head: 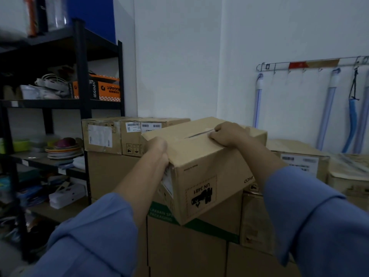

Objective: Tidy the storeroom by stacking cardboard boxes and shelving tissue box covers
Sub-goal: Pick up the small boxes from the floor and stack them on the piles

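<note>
The left hand (159,150) is gripping the tilted cardboard box (199,176) at its left edge, fingertips hidden down the side, while the right hand (227,134) is curling its fingers at the top seam. Below those fingers a green-banded carton (163,214) is sitting, half hidden. Beyond them, labelled boxes (111,136), a blurred black rack (83,108) and a wall rail (309,62) are showing.

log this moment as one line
cardboard box: tilted, print upside down | left hand: grips its left edge | right hand: grips top seam | below: green-banded box
</note>
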